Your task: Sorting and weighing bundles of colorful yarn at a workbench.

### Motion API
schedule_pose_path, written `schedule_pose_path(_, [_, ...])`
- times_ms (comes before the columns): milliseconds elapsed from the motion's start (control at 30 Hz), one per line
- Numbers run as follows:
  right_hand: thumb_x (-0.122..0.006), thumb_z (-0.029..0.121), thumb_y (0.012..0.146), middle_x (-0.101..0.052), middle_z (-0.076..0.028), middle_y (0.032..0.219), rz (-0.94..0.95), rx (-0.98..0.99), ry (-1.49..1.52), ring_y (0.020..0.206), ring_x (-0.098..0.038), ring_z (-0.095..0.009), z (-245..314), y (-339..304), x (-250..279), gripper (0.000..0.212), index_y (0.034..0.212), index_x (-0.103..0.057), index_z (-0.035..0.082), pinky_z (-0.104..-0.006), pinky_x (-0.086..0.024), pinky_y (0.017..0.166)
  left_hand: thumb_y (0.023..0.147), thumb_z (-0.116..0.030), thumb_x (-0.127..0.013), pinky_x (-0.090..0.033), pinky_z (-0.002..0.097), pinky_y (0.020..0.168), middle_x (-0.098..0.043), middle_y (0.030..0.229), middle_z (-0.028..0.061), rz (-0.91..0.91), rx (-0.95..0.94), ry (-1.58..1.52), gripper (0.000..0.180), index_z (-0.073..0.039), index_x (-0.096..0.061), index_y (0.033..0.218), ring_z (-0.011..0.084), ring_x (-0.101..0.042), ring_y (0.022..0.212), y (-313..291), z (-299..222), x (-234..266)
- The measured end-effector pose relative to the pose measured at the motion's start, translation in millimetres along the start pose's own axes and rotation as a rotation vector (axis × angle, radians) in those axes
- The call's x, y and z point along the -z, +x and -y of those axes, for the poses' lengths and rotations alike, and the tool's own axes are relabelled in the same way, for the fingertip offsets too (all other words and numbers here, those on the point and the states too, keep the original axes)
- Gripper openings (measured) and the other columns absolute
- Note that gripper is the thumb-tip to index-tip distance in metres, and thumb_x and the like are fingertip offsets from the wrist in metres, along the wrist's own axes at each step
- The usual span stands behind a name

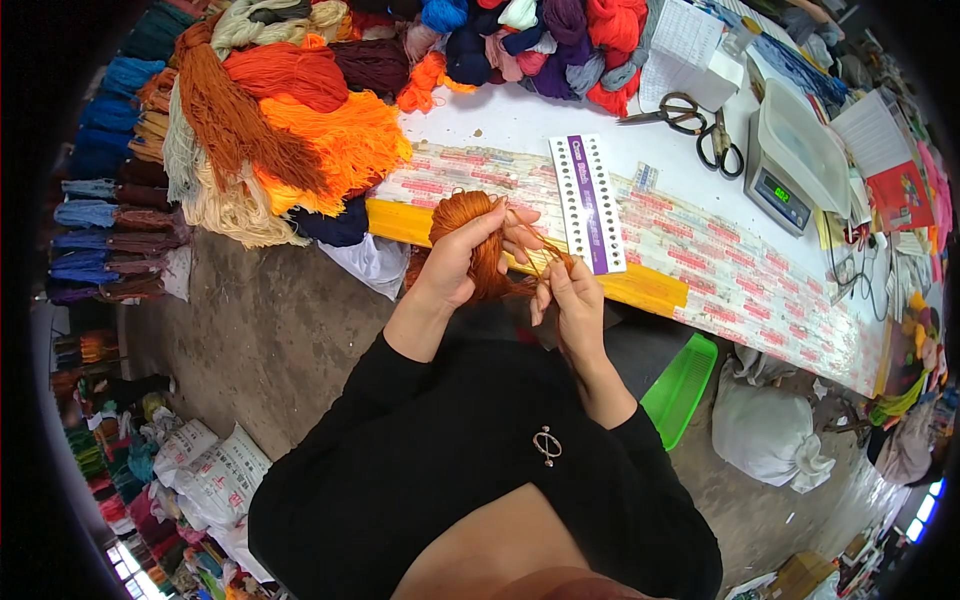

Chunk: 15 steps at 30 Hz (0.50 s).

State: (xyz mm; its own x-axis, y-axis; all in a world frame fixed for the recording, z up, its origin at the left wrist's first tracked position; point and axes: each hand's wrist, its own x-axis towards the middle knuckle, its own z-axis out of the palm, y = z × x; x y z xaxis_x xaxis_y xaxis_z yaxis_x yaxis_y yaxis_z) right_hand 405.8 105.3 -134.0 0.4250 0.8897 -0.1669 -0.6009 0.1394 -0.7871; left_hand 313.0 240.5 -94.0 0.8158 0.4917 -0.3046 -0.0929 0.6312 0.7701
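A rust-orange skein of thread (465, 215) hangs over my left hand (470, 250) at the front edge of the table. The fingers of that hand are curled round the skein, with the thumb up. Close beside it on the right, my right hand (565, 287) pinches several loose strands (535, 245) that run across from the skein. Part of the skein drops behind my left wrist and is hidden there. Just beyond my right hand lies a white card with a purple stripe and rows of holes (587, 205), flat on the table.
Heaped skeins (330, 135) in orange, rust and cream cover the table's left side. Two black-handled scissors (685, 113) and a digital scale with a clear tray (790, 160) stand on the right. Below the edge are a green basket (682, 390) and a white sack (765, 430).
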Motion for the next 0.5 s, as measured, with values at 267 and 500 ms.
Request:
schedule_pose_path(267, [-0.048, 0.018, 0.092, -0.052, -0.006, 0.067, 0.116, 0.010, 0.311, 0.052, -0.048, -0.013, 8, 2, 5, 0.022, 0.083, -0.054, -0.001, -0.0228, -0.038, 0.051, 0.096, -0.030, -0.036, -0.045, 0.0186, 0.062, -0.062, 0.074, 0.0069, 0.081, 0.008, 0.069, 0.041, 0.003, -0.061, 0.096, 0.0085, -0.058, 0.067, -3, 6, 11])
schedule_pose_path(500, [-0.053, 0.011, 0.089, -0.053, -0.005, 0.078, -0.131, 0.142, -0.139, 0.054, -0.049, -0.008, 0, 12, -3, 0.014, 0.093, -0.059, -0.002, -0.0194, -0.039, 0.052, 0.097, -0.031, -0.030, -0.047, 0.0265, 0.064, -0.058, 0.105, 0.0128, 0.135, 0.060, -0.008, 0.048, 0.006, -0.049, 0.119, 0.0159, -0.057, 0.079, -3, 11, -12])
